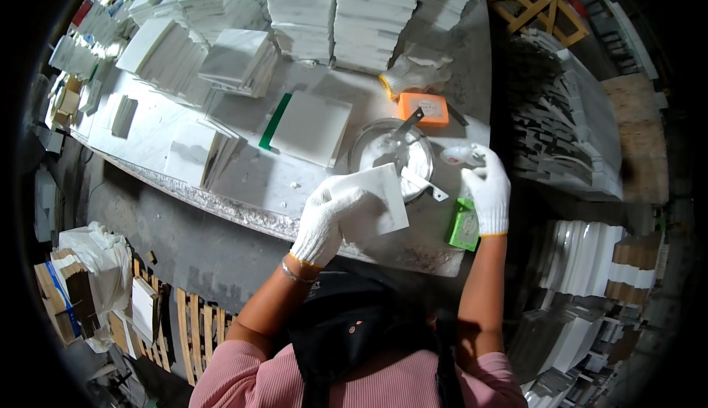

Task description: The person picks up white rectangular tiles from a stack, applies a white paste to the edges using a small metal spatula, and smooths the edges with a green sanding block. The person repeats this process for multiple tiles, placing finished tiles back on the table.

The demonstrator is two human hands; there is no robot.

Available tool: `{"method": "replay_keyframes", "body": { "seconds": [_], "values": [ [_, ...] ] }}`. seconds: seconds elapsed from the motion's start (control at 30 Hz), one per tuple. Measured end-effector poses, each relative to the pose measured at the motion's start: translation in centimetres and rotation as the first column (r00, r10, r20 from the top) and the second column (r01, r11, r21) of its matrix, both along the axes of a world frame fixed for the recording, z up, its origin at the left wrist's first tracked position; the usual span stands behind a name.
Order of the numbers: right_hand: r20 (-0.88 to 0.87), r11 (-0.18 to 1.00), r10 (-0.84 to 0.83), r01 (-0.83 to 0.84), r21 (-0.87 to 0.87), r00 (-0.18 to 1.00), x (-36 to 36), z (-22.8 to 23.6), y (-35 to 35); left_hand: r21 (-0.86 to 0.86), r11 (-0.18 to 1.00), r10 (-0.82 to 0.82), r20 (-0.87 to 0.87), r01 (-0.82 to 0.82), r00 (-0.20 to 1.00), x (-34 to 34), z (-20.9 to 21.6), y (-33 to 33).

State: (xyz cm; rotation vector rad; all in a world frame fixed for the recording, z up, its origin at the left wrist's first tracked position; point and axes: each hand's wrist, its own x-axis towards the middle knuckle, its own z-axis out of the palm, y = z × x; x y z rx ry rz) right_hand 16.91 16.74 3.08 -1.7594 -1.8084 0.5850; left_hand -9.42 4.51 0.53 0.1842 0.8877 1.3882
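My left hand (324,218), in a white knit glove, grips a square white marble tile (385,200) by its left side, tilted above the table's front edge. My right hand (488,187), gloved as well, has its fingertips closed on a small, pale, rounded object (459,156) with a reddish mark; its kind is unclear. Between the hands stands a round metal bowl (354,142) holding white material. A dark scraper (410,122) and a pale scraper (426,185) rest in it. A green box (464,225) lies beside my right wrist, and an orange box (424,109) sits behind the bowl.
White tiles (316,124) lie left of the bowl beside a green strip (276,122). Tall tile stacks (302,13) line the table's back. A spare glove (417,76) lies near the orange box. More stone pieces (546,120) stand right of the table; slatted pallets (193,327) lie lower left.
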Motion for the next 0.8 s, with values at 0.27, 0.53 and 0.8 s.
{"method": "replay_keyframes", "body": {
  "seconds": [0.27, 0.53, 0.8],
  "values": [
    [0.056, 0.975, 0.182, -0.173, -0.137, 0.982, -3.1, 2.1, -4.5, 0.016, 0.999, -0.044, -0.007, 0.044, 0.999, -0.3, 0.0, 0.2],
    [-0.114, 0.964, 0.224, -0.238, -0.123, 0.968, -2.9, 0.6, -3.4, -0.003, 1.0, -0.015, -0.209, 0.015, 0.978, -0.8, 1.0, 0.1],
    [-0.453, 0.898, -0.002, -0.197, -0.393, 0.892, -3.7, 1.1, -2.8, 0.025, 0.999, -0.038, -0.298, 0.047, 0.954, -1.6, 0.5, 0.3]
  ]
}}
